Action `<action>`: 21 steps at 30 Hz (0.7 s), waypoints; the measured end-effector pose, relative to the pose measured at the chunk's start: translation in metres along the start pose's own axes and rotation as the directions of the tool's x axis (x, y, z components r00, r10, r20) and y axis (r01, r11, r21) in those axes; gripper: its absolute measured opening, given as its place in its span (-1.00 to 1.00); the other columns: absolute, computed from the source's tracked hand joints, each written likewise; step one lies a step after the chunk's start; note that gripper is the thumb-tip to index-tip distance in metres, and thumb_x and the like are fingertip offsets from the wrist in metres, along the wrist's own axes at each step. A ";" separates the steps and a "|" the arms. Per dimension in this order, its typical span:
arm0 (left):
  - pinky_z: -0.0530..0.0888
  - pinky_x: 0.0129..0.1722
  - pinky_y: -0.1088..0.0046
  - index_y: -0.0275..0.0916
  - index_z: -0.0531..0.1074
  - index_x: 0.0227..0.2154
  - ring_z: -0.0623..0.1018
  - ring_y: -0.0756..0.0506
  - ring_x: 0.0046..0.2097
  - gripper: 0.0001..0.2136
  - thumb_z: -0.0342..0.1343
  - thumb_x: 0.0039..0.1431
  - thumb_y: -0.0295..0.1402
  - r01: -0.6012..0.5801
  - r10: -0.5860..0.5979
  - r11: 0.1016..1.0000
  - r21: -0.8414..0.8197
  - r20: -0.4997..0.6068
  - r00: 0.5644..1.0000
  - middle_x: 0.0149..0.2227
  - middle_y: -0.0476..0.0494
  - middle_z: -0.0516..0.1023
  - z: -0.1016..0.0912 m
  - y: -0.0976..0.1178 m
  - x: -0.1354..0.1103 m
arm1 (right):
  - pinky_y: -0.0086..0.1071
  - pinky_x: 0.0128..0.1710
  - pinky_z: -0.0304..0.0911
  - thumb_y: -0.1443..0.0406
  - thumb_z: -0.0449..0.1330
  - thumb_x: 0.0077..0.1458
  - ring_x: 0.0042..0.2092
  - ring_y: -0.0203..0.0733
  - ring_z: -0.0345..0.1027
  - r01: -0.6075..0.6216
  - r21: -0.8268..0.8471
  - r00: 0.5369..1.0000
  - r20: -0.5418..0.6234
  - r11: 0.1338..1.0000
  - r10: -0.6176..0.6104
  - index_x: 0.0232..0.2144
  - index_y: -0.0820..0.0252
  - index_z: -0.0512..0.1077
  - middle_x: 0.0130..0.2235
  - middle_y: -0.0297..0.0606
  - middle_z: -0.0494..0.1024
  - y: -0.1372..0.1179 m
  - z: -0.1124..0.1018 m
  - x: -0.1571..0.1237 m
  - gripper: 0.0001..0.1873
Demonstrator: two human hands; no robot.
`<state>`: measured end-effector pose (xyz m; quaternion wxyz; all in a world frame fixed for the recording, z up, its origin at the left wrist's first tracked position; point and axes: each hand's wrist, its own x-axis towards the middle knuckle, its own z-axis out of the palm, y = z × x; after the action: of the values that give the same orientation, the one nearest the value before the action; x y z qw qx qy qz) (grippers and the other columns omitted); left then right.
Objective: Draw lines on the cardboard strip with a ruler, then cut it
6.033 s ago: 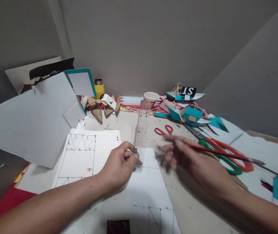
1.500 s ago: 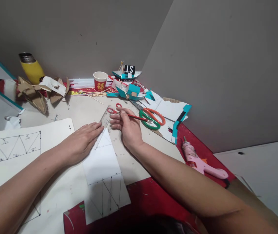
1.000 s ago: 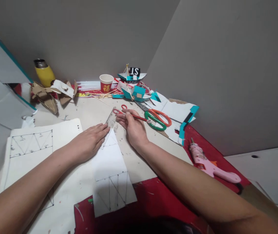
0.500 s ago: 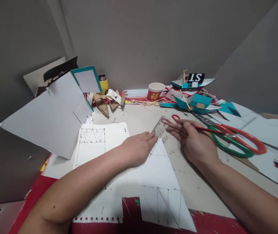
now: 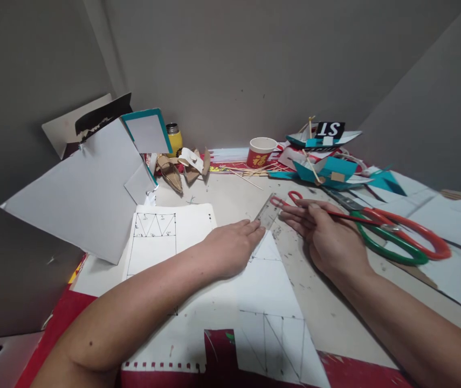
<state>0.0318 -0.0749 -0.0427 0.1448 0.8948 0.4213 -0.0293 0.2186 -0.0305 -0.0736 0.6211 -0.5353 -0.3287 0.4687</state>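
My left hand point(image 5: 236, 248) lies flat with its fingers stretched out, pressing on a clear ruler point(image 5: 268, 213). Under the ruler's near end is a white paper sheet point(image 5: 270, 288) with pencil lines and a slanted right edge. My right hand point(image 5: 331, 231) rests palm up just right of the ruler, fingers curled around a slim red tool point(image 5: 341, 216) with two loops point(image 5: 295, 196) at its far end; its exact kind is unclear. Close beside that hand lie large scissors point(image 5: 434, 242) with orange and green handles. A notebook page point(image 5: 149, 258) with drawn triangles lies left of my left forearm.
Paper boats point(image 5: 329, 172), thin wooden sticks point(image 5: 250, 171) and a red paper cup point(image 5: 261, 153) stand along the back. Cardboard pieces point(image 5: 80, 188), a yellow bottle point(image 5: 176, 143) and brown cardboard boats point(image 5: 171, 175) are at the left. White sheets point(image 5: 448, 215) cover the right side.
The whole view has shifted slightly, so things sit a little further right. Both hands keep nearly the same pose at the ruler and the red tool.
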 end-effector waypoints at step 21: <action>0.09 0.42 0.31 -0.44 0.04 0.41 0.10 -0.19 0.46 -0.47 -0.17 0.42 -0.50 -0.002 0.002 1.000 0.029 -0.027 1.000 0.48 -0.30 0.02 0.004 0.000 0.000 | -0.41 -0.24 0.50 0.37 0.12 0.25 -0.37 -0.24 0.60 -0.047 -0.008 0.998 -0.035 0.999 0.047 -0.37 0.11 0.52 -0.41 -0.24 0.68 -0.009 0.006 -0.007 -0.79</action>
<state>0.0325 -0.0760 -0.0465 0.1263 0.8976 0.4218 -0.0232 0.2129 -0.0347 -0.0629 0.6132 -0.5536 -0.3072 0.4724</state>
